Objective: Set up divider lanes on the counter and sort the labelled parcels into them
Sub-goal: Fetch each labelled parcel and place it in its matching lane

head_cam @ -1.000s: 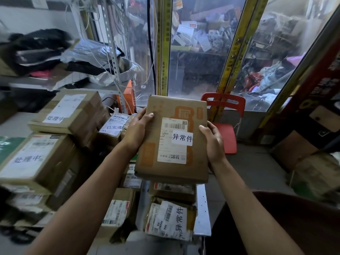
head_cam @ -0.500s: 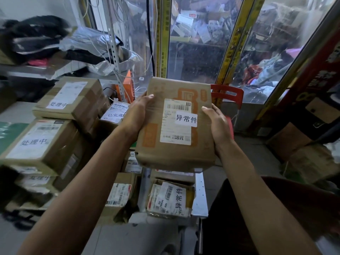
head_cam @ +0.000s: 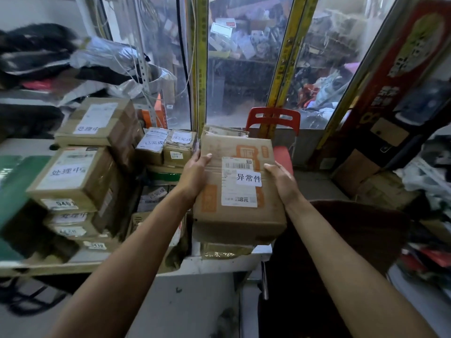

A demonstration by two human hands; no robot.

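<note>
While both hands grip it, parcel point(head_cam: 238, 189) tops a stack

The brown parcel point(head_cam: 238, 189) marked 异常件, held up in the air a second ago, has come down onto the stack of parcels point(head_cam: 227, 250) at the right of the desk, left hand point(head_cam: 195, 174) and right hand point(head_cam: 280, 180) gripping its sides throughout.

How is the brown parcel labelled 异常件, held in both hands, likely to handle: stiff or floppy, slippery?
The parcel probably stays fairly stiff: its faces look flat between the left hand and right hand. Its dented, creased edges suggest soft cardboard that may give under pressure. The matte surface seems unlikely to slip.
</note>
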